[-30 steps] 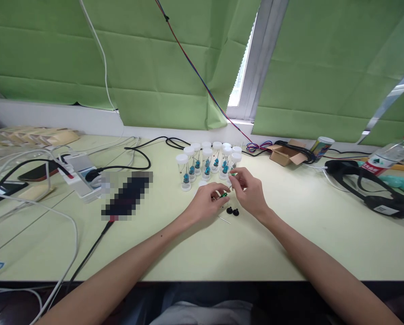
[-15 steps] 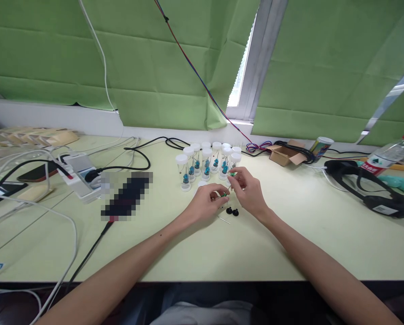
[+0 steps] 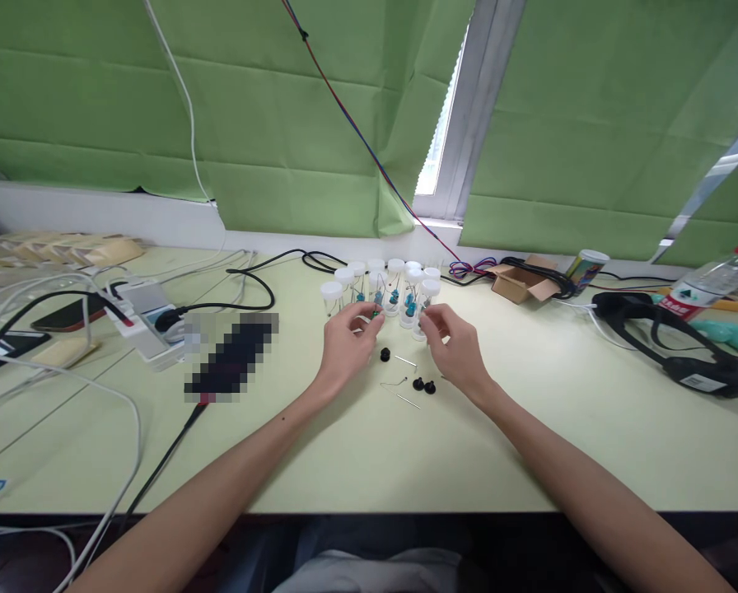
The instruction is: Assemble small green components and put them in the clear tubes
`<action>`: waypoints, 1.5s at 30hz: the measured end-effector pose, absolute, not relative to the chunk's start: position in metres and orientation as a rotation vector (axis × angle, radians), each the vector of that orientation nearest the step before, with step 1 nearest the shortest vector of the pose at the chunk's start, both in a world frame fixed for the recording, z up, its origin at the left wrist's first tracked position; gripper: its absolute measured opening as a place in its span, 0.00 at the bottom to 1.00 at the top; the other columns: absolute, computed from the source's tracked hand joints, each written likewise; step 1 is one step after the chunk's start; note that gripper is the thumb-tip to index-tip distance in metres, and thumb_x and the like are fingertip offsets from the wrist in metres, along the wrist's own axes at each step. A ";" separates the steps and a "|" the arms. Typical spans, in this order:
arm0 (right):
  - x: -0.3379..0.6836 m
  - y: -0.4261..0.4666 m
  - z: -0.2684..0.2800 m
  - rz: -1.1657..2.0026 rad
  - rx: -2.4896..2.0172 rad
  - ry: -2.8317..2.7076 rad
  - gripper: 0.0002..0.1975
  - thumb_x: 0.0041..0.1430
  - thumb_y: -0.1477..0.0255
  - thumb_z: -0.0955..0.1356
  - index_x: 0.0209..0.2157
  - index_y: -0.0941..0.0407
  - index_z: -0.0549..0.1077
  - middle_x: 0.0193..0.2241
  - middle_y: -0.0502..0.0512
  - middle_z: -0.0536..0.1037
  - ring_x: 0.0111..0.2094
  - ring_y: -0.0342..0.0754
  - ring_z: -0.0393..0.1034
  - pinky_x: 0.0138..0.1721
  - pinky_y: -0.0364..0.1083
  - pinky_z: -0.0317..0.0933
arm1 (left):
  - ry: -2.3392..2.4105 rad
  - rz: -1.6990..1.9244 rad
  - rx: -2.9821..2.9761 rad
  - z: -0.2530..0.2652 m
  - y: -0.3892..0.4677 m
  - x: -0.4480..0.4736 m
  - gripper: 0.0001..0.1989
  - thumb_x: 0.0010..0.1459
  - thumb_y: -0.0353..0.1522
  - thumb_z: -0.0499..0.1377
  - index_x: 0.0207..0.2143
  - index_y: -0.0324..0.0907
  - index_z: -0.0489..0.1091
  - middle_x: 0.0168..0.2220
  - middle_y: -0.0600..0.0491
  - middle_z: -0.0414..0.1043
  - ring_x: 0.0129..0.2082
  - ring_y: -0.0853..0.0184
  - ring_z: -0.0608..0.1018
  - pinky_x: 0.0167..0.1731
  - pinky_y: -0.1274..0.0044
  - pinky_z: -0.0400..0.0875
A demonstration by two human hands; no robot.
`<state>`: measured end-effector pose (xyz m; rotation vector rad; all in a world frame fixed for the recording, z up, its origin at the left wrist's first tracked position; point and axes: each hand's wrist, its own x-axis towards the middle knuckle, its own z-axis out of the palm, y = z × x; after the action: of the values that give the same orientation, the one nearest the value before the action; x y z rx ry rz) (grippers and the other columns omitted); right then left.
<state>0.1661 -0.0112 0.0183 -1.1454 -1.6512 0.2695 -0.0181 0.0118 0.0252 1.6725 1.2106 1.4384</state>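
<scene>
1. Thumb and finger of the left hand [image 3: 347, 346] pinch what looks like a small green piece [image 3: 376, 313], before clear white-capped plastic tubes [image 3: 392, 301].
2. Right hand [image 3: 455, 342], opposite, is curled; its grip I cannot tell.
3. Round black knob [image 3: 385, 355] lies nearer the left; thin silver metal rod [image 3: 406, 361] runs crosswise between.

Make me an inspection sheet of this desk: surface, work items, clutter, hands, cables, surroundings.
Surface: pale desk, loose parts scattered between the hands.
Work items: white-capped clear tubes with blue pieces inside; three black parts; two thin metal rods.
Clutter: cardboard box, canister and bottle, all toward the right.
Hands: left hand and right hand at the tubes, fingers bent; grips unclear.
Cables: white cable hanging at left; black cable on the desk.
Surroundings: green blinds, window frame.
</scene>
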 end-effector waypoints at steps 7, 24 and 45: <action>0.162 -0.011 0.006 0.386 -1.009 -2.146 0.13 0.70 0.65 0.61 0.45 0.53 0.75 0.43 0.56 0.80 0.44 0.51 0.73 0.47 0.51 0.65 | 1.232 1.562 1.667 0.023 0.015 -0.021 0.11 0.56 0.40 0.61 0.38 0.43 0.75 0.39 0.50 0.76 0.24 0.73 0.71 0.23 0.79 0.68; 0.167 -0.007 0.008 0.391 -1.020 -2.288 0.22 0.73 0.65 0.55 0.38 0.54 0.78 0.41 0.56 0.80 0.48 0.53 0.71 0.51 0.53 0.62 | 1.232 1.536 1.829 0.023 0.012 -0.019 0.10 0.58 0.38 0.60 0.38 0.42 0.74 0.41 0.51 0.75 0.26 0.72 0.72 0.27 0.78 0.70; 0.226 0.001 0.054 0.600 -1.231 -2.067 0.27 0.69 0.56 0.59 0.26 0.57 0.77 0.26 0.53 0.79 0.25 0.43 0.70 0.32 0.44 0.62 | 1.228 1.202 1.759 0.001 0.011 -0.012 0.10 0.56 0.39 0.60 0.34 0.42 0.74 0.33 0.51 0.76 0.22 0.70 0.71 0.23 0.76 0.67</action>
<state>0.2257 0.0006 0.0538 -1.2307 -2.0667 0.6000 -0.0116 0.0113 0.0014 1.7587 1.2284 1.2025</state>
